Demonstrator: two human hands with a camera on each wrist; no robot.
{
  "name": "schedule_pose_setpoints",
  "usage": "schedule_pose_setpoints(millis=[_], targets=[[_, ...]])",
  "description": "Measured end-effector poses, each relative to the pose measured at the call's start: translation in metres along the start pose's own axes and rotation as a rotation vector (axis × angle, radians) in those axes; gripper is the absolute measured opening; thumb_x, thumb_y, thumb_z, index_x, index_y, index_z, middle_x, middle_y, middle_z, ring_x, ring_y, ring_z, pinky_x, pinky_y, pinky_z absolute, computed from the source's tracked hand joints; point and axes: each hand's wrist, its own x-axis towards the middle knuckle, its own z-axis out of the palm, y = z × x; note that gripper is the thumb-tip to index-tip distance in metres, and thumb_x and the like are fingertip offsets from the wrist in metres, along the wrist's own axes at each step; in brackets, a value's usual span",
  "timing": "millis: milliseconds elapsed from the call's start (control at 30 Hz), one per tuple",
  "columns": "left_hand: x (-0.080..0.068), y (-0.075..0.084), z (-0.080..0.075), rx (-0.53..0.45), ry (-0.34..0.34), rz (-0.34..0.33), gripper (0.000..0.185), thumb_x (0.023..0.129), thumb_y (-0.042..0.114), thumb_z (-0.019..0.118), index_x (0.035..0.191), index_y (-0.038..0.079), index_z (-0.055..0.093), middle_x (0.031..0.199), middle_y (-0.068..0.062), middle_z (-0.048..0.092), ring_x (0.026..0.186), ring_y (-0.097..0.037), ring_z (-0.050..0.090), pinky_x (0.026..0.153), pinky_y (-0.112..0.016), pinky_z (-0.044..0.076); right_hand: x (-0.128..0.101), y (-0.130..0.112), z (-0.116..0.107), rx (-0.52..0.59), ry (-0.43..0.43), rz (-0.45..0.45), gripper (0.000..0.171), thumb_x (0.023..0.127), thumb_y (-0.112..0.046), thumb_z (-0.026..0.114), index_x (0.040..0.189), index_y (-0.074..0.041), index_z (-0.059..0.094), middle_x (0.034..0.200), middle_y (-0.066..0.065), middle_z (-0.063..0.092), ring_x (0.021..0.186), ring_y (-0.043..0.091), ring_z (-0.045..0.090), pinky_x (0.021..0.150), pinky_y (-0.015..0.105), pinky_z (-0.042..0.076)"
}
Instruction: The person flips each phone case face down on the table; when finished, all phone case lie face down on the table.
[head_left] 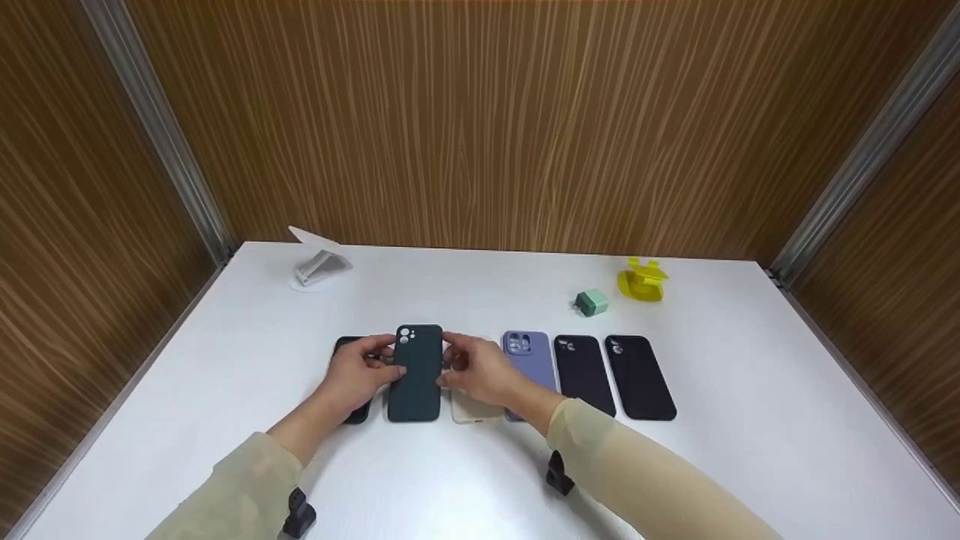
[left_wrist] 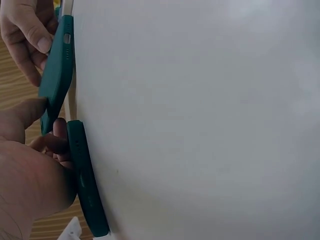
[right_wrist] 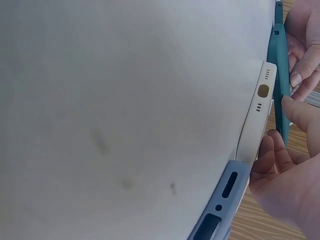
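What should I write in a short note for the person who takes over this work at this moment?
Left hand: grips the left edge of the dark green phone case.
Right hand: grips its right edge; the case is tilted up off the white table.
Row, left to right: black case under the left hand, green case, beige case under the right hand, lavender case, two black cases.
Behind: white stand, green charger, yellow stand.
Done: six cases in a row. Left: probably lay the green case flat again.
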Motion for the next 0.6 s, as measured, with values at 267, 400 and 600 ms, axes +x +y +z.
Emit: schedule_pose_setpoints(millis=[267, 400, 600], targets=[[0.0006, -0.0007, -0.0004, 0.021, -0.024, 0.007, 0.059, 0.091, 0.003, 0.081, 0.146, 0.003, 0.062, 0.123, -0.014, 0.067, 0.096, -0.020, 0.061, 0.080, -0.025, 0.051, 0.0011, 0.0019, 0.0008, 0.008, 0.010, -0.010, 0.074, 0.087, -0.001, 0.083, 0.152, 0.007, 0.050, 0.109, 0.011, 0.071, 0.094, 0.021, 0.063, 0.088, 0.037, 0.054], [0.0010, -0.0012, -0.0006, 0.042, -0.036, 0.003, 0.060, 0.092, 0.005, 0.081, 0.148, 0.003, 0.060, 0.124, -0.013, 0.067, 0.099, -0.020, 0.062, 0.084, -0.028, 0.051, 0.0017, 0.0030, 0.0009, 0.012, 0.009, -0.010, 0.074, 0.087, -0.001, 0.083, 0.153, 0.006, 0.050, 0.112, 0.011, 0.070, 0.097, 0.022, 0.065, 0.091, 0.040, 0.055], [0.0015, -0.0022, 0.0005, 0.079, -0.036, -0.003, 0.060, 0.092, 0.007, 0.081, 0.148, 0.005, 0.061, 0.123, -0.011, 0.067, 0.099, -0.020, 0.060, 0.086, -0.031, 0.050, 0.0014, 0.0046, 0.0012, -0.008, -0.003, 0.002, 0.073, 0.088, -0.002, 0.082, 0.154, 0.003, 0.051, 0.113, 0.009, 0.070, 0.097, 0.020, 0.064, 0.090, 0.037, 0.054]])
